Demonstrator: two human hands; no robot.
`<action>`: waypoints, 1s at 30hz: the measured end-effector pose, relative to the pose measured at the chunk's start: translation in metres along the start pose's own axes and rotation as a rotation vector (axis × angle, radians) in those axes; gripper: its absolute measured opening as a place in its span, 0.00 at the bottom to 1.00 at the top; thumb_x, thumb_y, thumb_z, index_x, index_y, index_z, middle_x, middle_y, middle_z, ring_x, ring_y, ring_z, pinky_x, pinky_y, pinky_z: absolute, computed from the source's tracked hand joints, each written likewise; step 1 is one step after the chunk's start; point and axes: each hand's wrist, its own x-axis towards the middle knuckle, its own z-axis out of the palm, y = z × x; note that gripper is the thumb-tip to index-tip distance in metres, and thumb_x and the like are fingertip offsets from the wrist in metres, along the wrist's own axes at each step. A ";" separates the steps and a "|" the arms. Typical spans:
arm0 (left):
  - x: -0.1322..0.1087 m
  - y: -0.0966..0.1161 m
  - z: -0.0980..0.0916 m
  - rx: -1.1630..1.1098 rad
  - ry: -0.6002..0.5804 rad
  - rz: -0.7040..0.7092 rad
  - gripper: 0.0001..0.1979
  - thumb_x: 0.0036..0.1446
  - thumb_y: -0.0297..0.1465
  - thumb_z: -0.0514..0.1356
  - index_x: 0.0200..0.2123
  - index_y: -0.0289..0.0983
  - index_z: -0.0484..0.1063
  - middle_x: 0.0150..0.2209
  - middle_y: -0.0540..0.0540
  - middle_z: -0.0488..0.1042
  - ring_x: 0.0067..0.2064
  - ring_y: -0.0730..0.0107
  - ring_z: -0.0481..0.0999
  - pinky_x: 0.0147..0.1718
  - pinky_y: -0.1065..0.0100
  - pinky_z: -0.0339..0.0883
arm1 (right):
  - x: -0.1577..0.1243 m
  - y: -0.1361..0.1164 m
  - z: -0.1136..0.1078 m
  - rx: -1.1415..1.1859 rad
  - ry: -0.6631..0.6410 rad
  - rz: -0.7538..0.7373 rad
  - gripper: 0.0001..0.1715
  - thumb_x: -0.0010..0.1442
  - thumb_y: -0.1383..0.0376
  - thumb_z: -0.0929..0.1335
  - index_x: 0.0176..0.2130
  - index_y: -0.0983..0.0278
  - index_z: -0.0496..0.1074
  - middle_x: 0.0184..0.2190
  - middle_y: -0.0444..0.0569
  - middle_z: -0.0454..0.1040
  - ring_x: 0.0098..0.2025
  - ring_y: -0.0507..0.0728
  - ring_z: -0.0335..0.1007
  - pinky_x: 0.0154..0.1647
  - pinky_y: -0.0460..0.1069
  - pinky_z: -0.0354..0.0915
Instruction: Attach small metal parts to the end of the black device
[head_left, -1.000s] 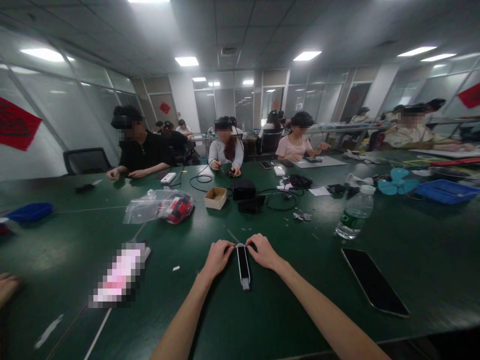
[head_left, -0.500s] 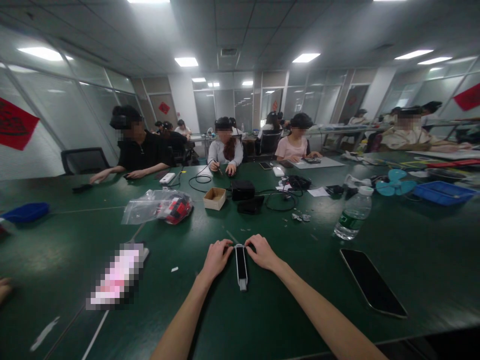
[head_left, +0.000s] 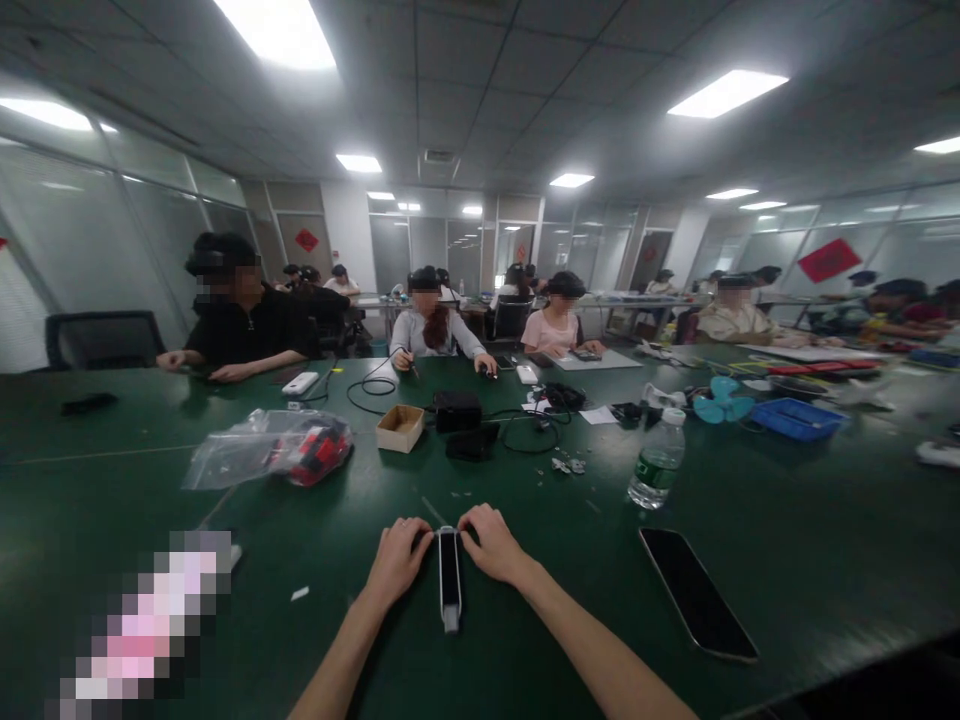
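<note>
A slim black device with a silver tip (head_left: 449,580) lies lengthwise on the green table (head_left: 525,620) right in front of me. My left hand (head_left: 398,562) rests against its left side near the far end, fingers curled and pinching it. On the other side my right hand (head_left: 489,544) does the same, fingertips bent onto the device's top end. Both hands grip the far end of the device between them.
A black phone (head_left: 695,593) lies to the right, a water bottle (head_left: 656,459) behind it. A plastic bag with red parts (head_left: 279,450), a small cardboard box (head_left: 399,427), black units with cables (head_left: 465,425) and a blue tray (head_left: 796,419) lie farther out. Several people sit across the table.
The view has tilted up and swung right, so everything sits lower and more to the left. My hands keep the same hold on the device.
</note>
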 end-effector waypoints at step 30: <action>0.001 0.002 -0.002 0.013 -0.061 0.021 0.17 0.64 0.39 0.45 0.37 0.39 0.72 0.38 0.44 0.75 0.41 0.60 0.70 0.41 0.60 0.61 | 0.010 0.103 -0.046 -0.349 0.445 0.479 0.21 0.60 0.56 0.63 0.50 0.62 0.68 0.52 0.56 0.62 0.55 0.64 0.53 0.53 0.58 0.54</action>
